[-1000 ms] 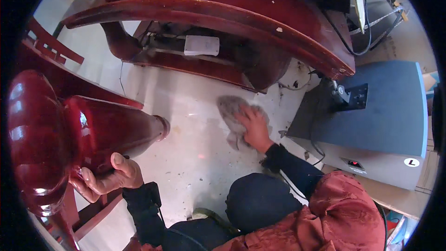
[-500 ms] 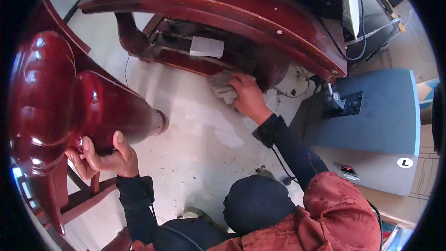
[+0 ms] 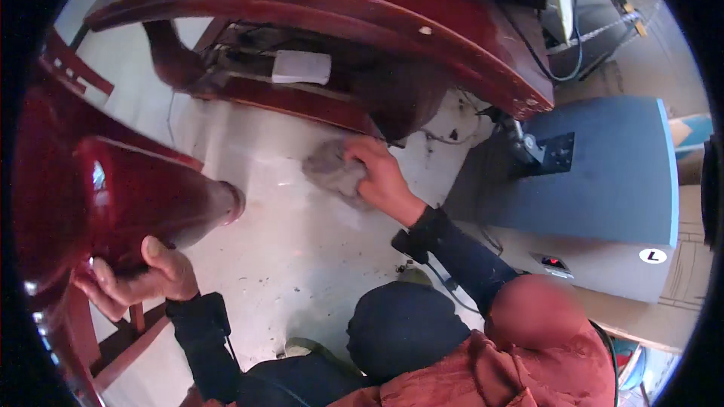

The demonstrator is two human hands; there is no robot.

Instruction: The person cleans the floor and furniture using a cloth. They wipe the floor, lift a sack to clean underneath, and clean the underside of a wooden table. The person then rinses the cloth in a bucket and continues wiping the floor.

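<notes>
My right hand [image 3: 386,182] is closed on a crumpled grey cloth [image 3: 332,169], which lies against the pale floor [image 3: 279,241] in front of a dark red wooden cabinet [image 3: 339,0]. At the left, my left hand [image 3: 147,283] has its thumb raised and its fingers apart and half curled. It overlaps the lower edge of a thick, glossy red wooden furniture leg [image 3: 151,196]; whether it touches the wood I cannot tell. No object shows in that hand.
To the right stands a blue-grey speaker [image 3: 588,173] with a metal bracket. Under the cabinet sit a small white box [image 3: 302,68] and dark cables. Specks of dirt dot the floor. My knee [image 3: 407,332] is at the lower middle.
My right hand has drawn the cloth back from the cabinet's base, toward me and to the left. The view has shifted a little, and my left hand is slightly lower against the leg.
</notes>
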